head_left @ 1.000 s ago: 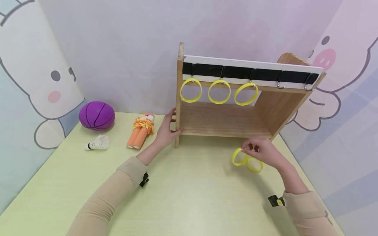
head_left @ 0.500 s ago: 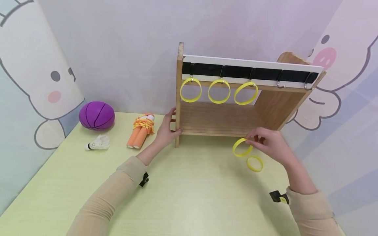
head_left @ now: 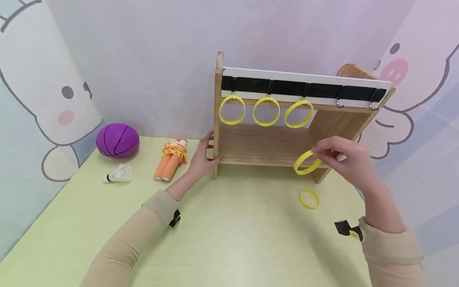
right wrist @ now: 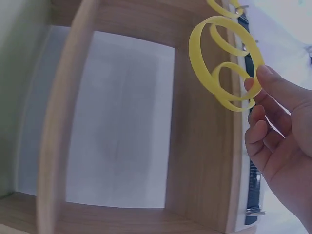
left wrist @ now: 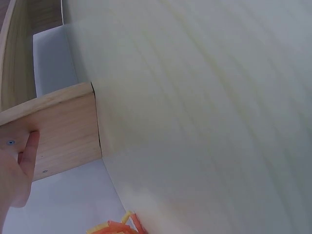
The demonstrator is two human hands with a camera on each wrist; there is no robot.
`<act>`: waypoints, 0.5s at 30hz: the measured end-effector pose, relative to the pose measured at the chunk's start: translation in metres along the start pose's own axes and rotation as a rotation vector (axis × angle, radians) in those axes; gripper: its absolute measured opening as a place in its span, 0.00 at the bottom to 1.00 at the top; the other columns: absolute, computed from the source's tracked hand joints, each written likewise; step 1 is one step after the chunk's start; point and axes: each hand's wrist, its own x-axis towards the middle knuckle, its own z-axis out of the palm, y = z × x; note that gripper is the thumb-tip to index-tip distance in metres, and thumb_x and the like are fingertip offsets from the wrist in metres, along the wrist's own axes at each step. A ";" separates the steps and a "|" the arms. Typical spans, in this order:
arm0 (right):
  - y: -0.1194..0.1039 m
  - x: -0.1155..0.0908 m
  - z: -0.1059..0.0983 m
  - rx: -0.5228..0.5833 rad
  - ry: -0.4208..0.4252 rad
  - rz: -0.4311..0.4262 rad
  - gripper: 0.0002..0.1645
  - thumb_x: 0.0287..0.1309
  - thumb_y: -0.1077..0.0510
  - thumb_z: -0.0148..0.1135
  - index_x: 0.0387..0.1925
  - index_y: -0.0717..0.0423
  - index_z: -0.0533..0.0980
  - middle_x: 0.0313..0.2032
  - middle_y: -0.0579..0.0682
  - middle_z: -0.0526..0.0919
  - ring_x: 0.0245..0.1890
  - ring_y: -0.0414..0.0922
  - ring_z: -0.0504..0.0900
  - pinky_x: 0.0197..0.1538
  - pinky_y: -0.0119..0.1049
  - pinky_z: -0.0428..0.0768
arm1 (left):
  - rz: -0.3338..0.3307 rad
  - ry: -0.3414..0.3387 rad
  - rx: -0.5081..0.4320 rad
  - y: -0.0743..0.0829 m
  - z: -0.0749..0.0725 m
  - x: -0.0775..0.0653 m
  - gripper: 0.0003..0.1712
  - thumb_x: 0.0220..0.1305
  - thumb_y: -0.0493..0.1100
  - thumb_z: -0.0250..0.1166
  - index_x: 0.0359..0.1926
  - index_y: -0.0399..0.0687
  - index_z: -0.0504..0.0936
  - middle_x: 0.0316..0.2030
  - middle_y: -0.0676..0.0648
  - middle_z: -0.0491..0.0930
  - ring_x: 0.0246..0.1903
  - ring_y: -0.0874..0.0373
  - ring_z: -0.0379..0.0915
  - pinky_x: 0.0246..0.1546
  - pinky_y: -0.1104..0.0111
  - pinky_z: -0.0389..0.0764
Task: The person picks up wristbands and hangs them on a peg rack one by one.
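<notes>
My left hand (head_left: 202,159) grips the left side panel of a wooden shelf (head_left: 265,143), thumb on its front edge; in the left wrist view a finger (left wrist: 30,153) touches the panel's outer face. Between thumb and fingertips my right hand (head_left: 349,159) pinches a yellow ring (head_left: 305,172), raised off the table before the shelf's lower right. Three similar rings (head_left: 266,124) hang from the left hooks of a black-striped white rail (head_left: 283,85). The two hooks (head_left: 340,104) at the right bear nothing. Another yellow ring (head_left: 311,207) lies on the table below my right hand.
Left of the shelf lie an orange-handled jump rope (head_left: 171,159), a white shuttlecock (head_left: 120,174) and a purple ball (head_left: 117,140) on the pale table (head_left: 229,239). Cartoon-printed walls (head_left: 161,59) enclose the back and both sides.
My right hand has lifted the pinched ring up and to the right, away from the ring lying on the table. The left hand stays on the shelf panel.
</notes>
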 end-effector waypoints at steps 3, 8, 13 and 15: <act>-0.005 0.006 -0.009 0.000 0.027 0.002 0.24 0.56 0.47 0.60 0.31 0.67 0.81 0.30 0.56 0.83 0.34 0.29 0.78 0.34 0.13 0.74 | 0.003 0.002 -0.010 -0.001 0.000 0.000 0.52 0.55 0.37 0.66 0.73 0.63 0.45 0.66 0.43 0.57 0.56 0.47 0.66 0.34 0.62 0.85; -0.014 0.018 -0.022 -0.036 0.141 0.012 0.14 0.55 0.59 0.65 0.29 0.70 0.81 0.31 0.56 0.84 0.35 0.29 0.78 0.36 0.14 0.73 | 0.018 0.007 -0.002 -0.001 0.001 0.000 0.52 0.54 0.37 0.66 0.73 0.62 0.46 0.66 0.43 0.57 0.56 0.47 0.67 0.34 0.62 0.85; -0.016 0.030 -0.032 -0.082 0.275 0.059 0.04 0.46 0.75 0.67 0.28 0.73 0.81 0.32 0.47 0.85 0.33 0.29 0.78 0.33 0.17 0.72 | 0.023 0.011 -0.001 -0.001 0.001 0.000 0.53 0.54 0.36 0.67 0.73 0.61 0.46 0.66 0.43 0.58 0.55 0.46 0.67 0.33 0.62 0.85; -0.014 0.034 -0.035 -0.102 0.324 0.083 0.05 0.45 0.75 0.67 0.28 0.73 0.81 0.33 0.47 0.85 0.32 0.29 0.77 0.32 0.17 0.72 | 0.020 0.011 -0.005 -0.002 0.001 0.000 0.53 0.54 0.36 0.67 0.73 0.61 0.46 0.65 0.43 0.58 0.55 0.47 0.67 0.33 0.62 0.85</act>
